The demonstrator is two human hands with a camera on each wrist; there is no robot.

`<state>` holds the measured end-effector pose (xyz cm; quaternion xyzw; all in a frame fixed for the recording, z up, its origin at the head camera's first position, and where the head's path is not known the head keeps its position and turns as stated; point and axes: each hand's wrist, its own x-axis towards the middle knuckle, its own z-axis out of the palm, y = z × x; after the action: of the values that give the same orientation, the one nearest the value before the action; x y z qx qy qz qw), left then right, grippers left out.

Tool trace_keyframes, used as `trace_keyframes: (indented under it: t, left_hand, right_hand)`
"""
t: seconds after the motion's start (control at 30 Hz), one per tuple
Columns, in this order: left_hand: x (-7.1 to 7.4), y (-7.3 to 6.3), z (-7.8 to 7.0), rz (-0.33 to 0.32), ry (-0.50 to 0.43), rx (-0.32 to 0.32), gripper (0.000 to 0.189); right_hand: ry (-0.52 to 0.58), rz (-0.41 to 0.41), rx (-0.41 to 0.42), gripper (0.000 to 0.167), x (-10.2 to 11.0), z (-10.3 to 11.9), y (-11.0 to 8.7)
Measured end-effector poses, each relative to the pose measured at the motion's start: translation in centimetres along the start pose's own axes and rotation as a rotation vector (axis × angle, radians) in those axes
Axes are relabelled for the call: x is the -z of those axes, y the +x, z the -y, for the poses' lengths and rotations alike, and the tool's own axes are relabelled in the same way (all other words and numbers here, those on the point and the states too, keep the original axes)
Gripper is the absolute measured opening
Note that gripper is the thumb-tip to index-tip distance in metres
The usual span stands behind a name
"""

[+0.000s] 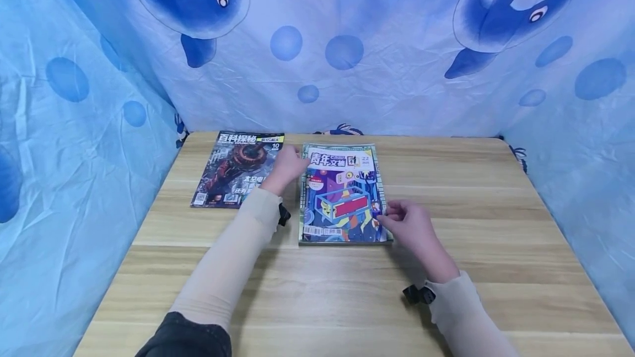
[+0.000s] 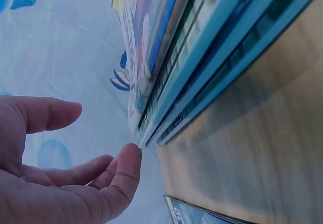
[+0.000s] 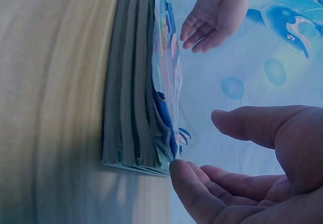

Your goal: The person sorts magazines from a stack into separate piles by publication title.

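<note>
A stack of magazines (image 1: 342, 197) lies flat on the table, topped by one with a purple and blue cover. My left hand (image 1: 289, 167) is at the stack's upper left edge, its fingers loosely bent. In the left wrist view, the thumb stands apart from the fingers (image 2: 132, 161), whose tips are close to the spines (image 2: 202, 77). On the other side, my right hand (image 1: 409, 225) has its fingertips right at the stack's right edge. The right wrist view shows its thumb apart from the fingers (image 3: 182, 176) and nothing held between them.
A dark magazine (image 1: 238, 169) with a red machine on its cover lies left of the stack, partly behind the left hand. The wooden table (image 1: 317, 296) ends at the back and sides against a blue cloth (image 1: 397, 98) printed with dolphins and bubbles.
</note>
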<state>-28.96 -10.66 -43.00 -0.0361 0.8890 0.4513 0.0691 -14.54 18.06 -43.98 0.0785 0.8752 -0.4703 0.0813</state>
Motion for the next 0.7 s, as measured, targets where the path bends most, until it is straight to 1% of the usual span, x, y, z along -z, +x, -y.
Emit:
trace_keyframes:
  t: [0.13,0.27,0.37,0.47,0.57,0.7]
  left_hand:
    - [0.1,0.6,-0.4,0.016,-0.001,0.015,0.057]
    - [0.0,1.4,-0.7,0.04,-0.047,0.04,0.051]
    - [-0.2,2.0,-0.6,0.044,-0.059,0.072,0.034]
    - [-0.2,2.5,-0.6,0.046,-0.048,0.106,0.02]
    - [-0.1,2.9,-0.9,0.072,-0.049,0.135,0.018]
    - [0.3,3.2,-1.4,0.109,-0.033,0.156,0.024]
  right_hand:
    - [0.013,0.001,-0.012,0.054,-0.2,-0.2,-0.4]
    - [0.023,-0.001,-0.015,0.054,-0.4,-0.4,-0.5]
    - [0.022,0.006,-0.007,0.052,-0.5,-0.5,-0.4]
    - [0.024,0.016,-0.004,0.05,-0.6,-0.7,-0.2]
    - [0.032,0.021,-0.013,0.05,-0.7,-0.8,-0.1]
    - [0.033,0.018,-0.03,0.051,-0.6,-0.9,0.0]
